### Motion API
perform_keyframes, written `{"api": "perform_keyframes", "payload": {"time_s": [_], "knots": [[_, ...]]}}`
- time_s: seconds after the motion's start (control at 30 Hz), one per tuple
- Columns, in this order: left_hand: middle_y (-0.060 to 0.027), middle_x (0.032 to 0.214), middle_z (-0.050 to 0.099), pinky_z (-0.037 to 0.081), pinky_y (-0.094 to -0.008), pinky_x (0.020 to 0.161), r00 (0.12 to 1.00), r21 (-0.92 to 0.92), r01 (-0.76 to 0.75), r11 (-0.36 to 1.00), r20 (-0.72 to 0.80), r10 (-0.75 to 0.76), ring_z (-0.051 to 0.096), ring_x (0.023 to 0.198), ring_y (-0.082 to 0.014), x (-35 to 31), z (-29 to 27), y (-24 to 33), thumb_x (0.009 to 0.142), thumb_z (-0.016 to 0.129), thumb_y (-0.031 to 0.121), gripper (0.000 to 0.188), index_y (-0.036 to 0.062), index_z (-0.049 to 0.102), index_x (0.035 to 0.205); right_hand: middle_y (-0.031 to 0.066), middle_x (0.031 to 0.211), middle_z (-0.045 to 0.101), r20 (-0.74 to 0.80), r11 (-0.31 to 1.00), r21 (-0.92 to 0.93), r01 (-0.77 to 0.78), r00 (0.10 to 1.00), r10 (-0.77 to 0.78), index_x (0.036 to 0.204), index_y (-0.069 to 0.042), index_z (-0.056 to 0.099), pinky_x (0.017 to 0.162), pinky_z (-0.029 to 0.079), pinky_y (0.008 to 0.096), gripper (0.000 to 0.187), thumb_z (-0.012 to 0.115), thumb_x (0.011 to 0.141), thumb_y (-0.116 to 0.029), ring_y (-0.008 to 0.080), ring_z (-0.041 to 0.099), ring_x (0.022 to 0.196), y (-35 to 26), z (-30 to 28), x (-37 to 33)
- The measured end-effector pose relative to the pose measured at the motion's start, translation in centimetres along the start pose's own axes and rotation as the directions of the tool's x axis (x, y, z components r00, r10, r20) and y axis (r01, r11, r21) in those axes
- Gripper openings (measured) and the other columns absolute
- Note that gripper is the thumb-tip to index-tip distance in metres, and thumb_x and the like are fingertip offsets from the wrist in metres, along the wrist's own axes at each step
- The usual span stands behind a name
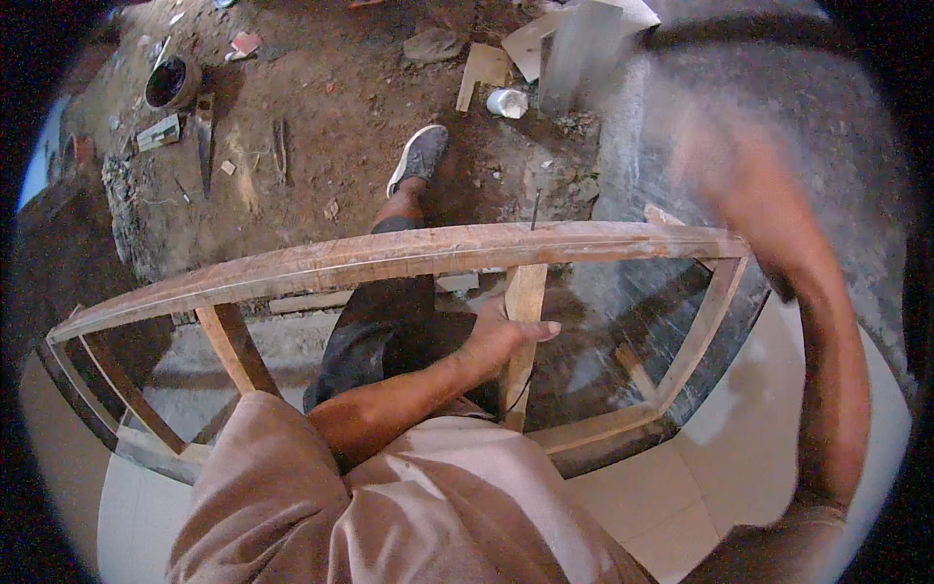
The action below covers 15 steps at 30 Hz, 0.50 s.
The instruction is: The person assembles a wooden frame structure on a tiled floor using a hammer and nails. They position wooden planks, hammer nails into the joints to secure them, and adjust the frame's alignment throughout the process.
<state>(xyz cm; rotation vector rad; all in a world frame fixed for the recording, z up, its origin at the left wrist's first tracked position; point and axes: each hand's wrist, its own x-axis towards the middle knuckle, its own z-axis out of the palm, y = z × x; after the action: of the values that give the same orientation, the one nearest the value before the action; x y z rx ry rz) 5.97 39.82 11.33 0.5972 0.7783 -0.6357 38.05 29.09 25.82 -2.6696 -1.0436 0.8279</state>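
A long wooden frame (pixel 370 255) lies across in front of me, its top rail running from far left to right. My left hand (pixel 501 336) is wrapped around the upright wooden crosspiece (pixel 525 292) in the frame's middle, thumb lying across it. A thin dark nail (pixel 535 209) stands up from the top rail just above that crosspiece. My right hand (pixel 730 161) is raised beyond the frame's right end and smeared by motion. Its fingers and anything in them cannot be made out.
Beyond the frame, dirt ground holds a handsaw (pixel 204 146), pliers (pixel 280 151), a dark bucket (pixel 172 83), a white container (pixel 507 103) and board pieces (pixel 484 68). My shoe (pixel 418 156) rests on the dirt. Pale tiles (pixel 671 487) lie at the near right.
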Motion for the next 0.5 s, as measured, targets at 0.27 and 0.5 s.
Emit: {"api": "perform_keyframes", "payload": {"time_s": [0.27, 0.5], "knots": [[-0.0075, 0.111, 0.07, 0.053, -0.0369, 0.091, 0.999, 0.049, -0.027, 0.998, -0.041, 0.029, 0.066, 0.099, -0.02, 0.1, -0.3, -0.5, 0.075, 0.091, 0.015, 0.059, -0.001, 0.063, 0.124, -0.0019, 0.077, 0.055, -0.013, 0.884, 0.23, -0.408, 0.907, 0.422, 0.139, -0.011, 0.062, 0.051, 0.04, 0.0251, 0.054, 0.073, 0.094, -0.038, 0.008, 0.051, 0.063, -3.2, -5.0, -0.1], [-0.0077, 0.112, 0.07, 0.053, -0.0366, 0.094, 0.999, 0.115, -0.028, 0.993, -0.038, 0.032, 0.066, 0.101, -0.0201, 0.8, -0.8, -1.3, 0.075, 0.09, 0.013, 0.058, -0.0012, 0.063, 0.124, 0.0011, 0.08, 0.058, 0.146, 0.924, 0.185, -0.336, 0.939, 0.312, 0.137, -0.005, 0.063, 0.056, 0.044, 0.0277, 0.052, 0.073, 0.093, -0.033, 0.0102, 0.054, 0.065, -3.5, -3.6, 0.0]]}}
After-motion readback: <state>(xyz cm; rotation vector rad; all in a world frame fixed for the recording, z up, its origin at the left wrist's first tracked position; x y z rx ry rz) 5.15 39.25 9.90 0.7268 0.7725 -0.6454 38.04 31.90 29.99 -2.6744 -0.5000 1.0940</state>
